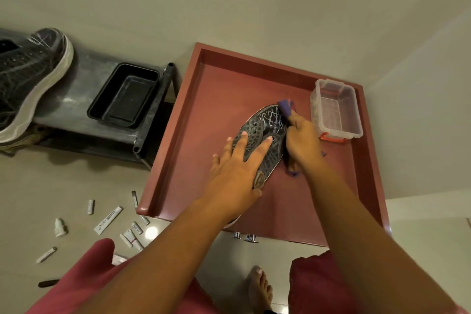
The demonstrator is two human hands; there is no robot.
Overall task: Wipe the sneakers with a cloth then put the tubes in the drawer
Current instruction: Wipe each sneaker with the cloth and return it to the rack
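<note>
Left hand [240, 160], fingers spread flat, steadies the sneaker [265, 140] lying in the open drawer [178, 135], so that the right hand [302, 140] can rub its toe with the gripped purple cloth [285, 107]. Second sneaker [30, 79] rests on a shelf [84, 99], partly cut off. Tubes [108, 220] lie scattered on the floor; labels unreadable.

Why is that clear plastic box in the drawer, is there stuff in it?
It looks empty. You can see straight through the clear box to its ribbed bottom, and it has no lid on. It sits in the red drawer by the sneaker.
</note>
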